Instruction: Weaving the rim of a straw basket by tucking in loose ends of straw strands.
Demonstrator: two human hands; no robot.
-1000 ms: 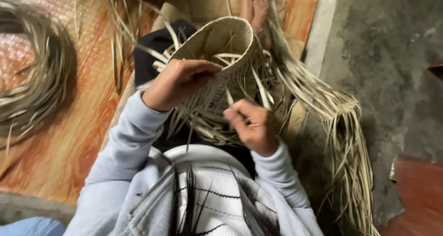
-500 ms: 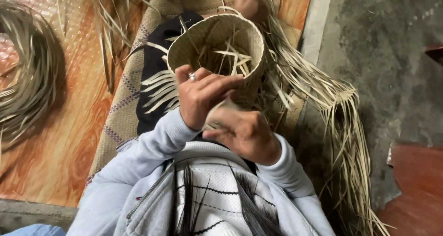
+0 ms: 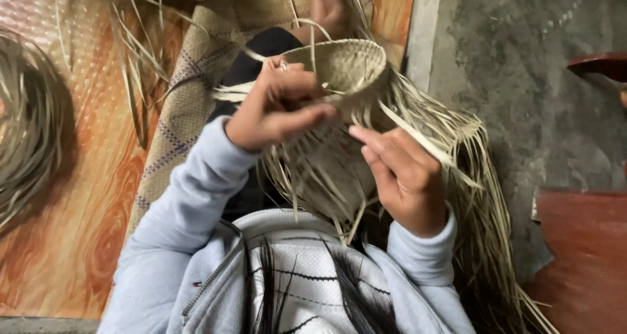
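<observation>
- Two hands of ours work on one woven basket (image 3: pixel 343 69), a pale straw piece with its round open mouth tipped toward twelve o'clock and its unfinished end pointing back at our chest.
- Our left hand (image 3: pixel 277 105) sits at about nine o'clock of the basket, touching its side wall just under the rim; the fingers are curled most of the way in, and thumb and forefinger pinch the weave and a strip or two against the wall.
- Our right hand (image 3: pixel 405 177) lies at about five o'clock of the basket, below and beside it; the fingers are half bent, the forefinger stretched toward ten o'clock, its tip resting on the loose strips (image 3: pixel 320 177) that hang from the woven wall. We cannot tell whether this hand truly grips a strip or only presses on it.
- Those loose strips fan out between the two hands and fall toward six o'clock, over our grey hooded top (image 3: pixel 196 242).
- More long straw (image 3: pixel 477 197) spills past the right hand toward four o'clock, along the edge of the grey concrete floor (image 3: pixel 522 79).
- At nine o'clock, well apart from the hands, a coil of straw (image 3: pixel 29 131) lies on orange patterned flooring (image 3: pixel 78 229).
- Under the basket and our lap, running toward eleven o'clock, lies a woven mat (image 3: pixel 189 99) with purple lines.
</observation>
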